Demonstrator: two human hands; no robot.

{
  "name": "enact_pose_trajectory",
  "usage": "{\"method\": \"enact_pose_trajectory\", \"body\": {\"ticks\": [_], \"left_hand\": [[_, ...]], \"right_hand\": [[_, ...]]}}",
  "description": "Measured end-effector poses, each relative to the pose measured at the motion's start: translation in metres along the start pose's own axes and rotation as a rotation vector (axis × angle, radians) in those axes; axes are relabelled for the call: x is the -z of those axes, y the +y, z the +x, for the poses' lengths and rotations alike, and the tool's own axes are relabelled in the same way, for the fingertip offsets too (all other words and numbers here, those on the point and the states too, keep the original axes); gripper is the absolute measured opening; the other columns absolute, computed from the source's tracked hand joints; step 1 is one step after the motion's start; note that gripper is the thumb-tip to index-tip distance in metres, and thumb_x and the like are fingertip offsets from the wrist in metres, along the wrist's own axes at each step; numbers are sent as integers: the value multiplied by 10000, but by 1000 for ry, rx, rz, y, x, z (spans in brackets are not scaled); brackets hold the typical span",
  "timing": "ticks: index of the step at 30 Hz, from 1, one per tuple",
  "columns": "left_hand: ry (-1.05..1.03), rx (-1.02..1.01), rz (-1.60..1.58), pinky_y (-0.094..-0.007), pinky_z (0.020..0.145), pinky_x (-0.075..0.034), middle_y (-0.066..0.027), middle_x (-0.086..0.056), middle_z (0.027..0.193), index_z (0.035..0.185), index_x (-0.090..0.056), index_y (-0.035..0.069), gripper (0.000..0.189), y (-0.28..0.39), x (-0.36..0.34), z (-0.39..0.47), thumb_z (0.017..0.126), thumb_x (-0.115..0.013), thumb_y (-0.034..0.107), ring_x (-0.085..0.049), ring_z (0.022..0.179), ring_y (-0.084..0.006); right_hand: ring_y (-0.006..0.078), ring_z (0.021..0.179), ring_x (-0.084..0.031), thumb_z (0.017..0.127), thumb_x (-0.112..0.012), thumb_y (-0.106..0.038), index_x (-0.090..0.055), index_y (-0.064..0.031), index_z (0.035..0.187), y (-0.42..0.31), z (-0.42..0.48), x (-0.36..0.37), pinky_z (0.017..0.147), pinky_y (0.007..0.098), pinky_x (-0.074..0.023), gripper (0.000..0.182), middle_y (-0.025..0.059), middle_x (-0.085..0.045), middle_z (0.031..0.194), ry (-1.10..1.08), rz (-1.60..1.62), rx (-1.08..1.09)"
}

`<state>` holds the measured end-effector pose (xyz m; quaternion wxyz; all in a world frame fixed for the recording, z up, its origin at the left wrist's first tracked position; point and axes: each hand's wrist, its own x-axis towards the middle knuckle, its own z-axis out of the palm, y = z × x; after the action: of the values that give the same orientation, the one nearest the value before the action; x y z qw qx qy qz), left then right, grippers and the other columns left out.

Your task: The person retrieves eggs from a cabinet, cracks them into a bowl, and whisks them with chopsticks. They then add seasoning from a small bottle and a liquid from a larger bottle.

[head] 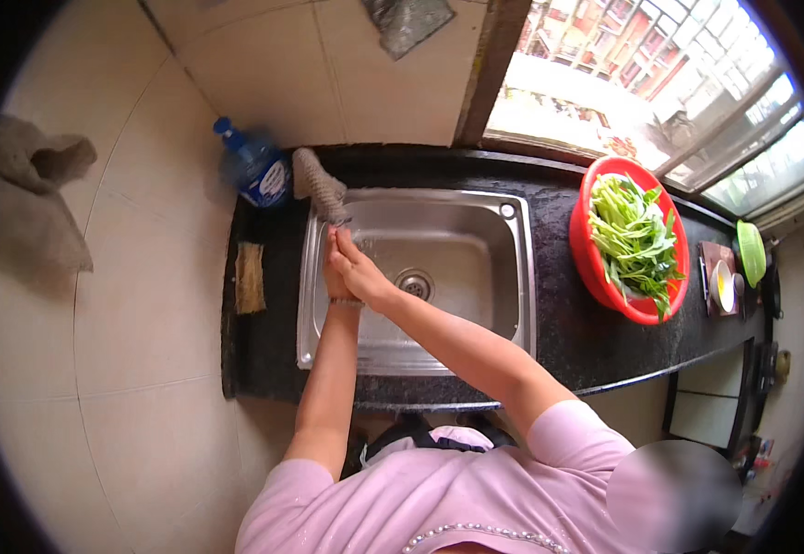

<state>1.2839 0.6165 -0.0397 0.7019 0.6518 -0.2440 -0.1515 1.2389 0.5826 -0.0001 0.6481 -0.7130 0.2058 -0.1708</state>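
Note:
My left hand (334, 270) and my right hand (367, 273) are pressed together over the left side of the stainless steel sink (443, 363). Their fingers point away from me, close to the lower end of a grey-beige textured cover (319, 185), which looks wrapped around a faucet. Whether water runs over the fingertips cannot be told. A bracelet circles my left wrist. The drain strainer (415, 285) shows in the basin, right of my hands. Nothing is visible between the palms, though their inner sides are hidden.
A blue pump bottle (260, 173) stands at the back left corner, with a tan sponge-like pad (250, 278) nearer me. Right of the sink, a red basin (585, 266) holds leafy green vegetables (634, 239). Farther right are a white bowl (722, 285) and a green basket (750, 253). A barred window borders the counter.

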Motion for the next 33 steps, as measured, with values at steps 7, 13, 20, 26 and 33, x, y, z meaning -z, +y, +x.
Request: {"method": "enact_pose_trajectory", "body": {"ticks": [7, 13, 20, 26, 33], "left_hand": [[94, -145, 15, -255, 871, -428, -16, -549, 1179, 1244, -494, 30, 395, -10, -9, 0, 959, -447, 300, -526, 1036, -100], [87, 190, -400, -251, 794, -464, -41, -612, 1047, 1125, -589, 15, 279, 25, -21, -2, 936, -509, 203, -571, 928, -111], [168, 329, -323, -245, 499, -413, -20, -577, 731, 750, -586, 55, 269, 35, 8, 19, 910, -547, 268, -535, 616, -102], [-11, 133, -148, -210, 574, -431, 13, -559, 756, 894, -570, 60, 123, 32, 12, 18, 899, -564, 183, -534, 647, -81], [29, 261, 39, -218, 583, -431, -34, -606, 783, 813, -610, 13, 167, 20, 53, 48, 863, -565, 166, -516, 631, -89]], "right_hand": [[254, 1296, -344, 941, -435, -305, -260, -21, 1404, -12, 13, 17, 1043, 297, -265, 570, 186, -408, 1363, 78, 165, -177], [327, 1100, -529, 899, -478, -271, -392, 7, 1292, -35, 25, 51, 906, 363, -411, 489, 226, -546, 1177, 126, 56, -115], [291, 785, -648, 752, -634, -196, -643, 15, 894, -35, 8, 52, 721, 372, -500, 254, 190, -656, 808, 53, -188, -36], [245, 618, -653, 760, -654, -204, -665, -10, 743, -39, 15, 62, 607, 339, -512, 194, 148, -642, 648, 105, -97, -96], [92, 755, -570, 843, -615, -142, -629, 60, 937, -32, 16, 47, 679, 250, -474, 223, 51, -655, 817, -170, 193, -14]]}}
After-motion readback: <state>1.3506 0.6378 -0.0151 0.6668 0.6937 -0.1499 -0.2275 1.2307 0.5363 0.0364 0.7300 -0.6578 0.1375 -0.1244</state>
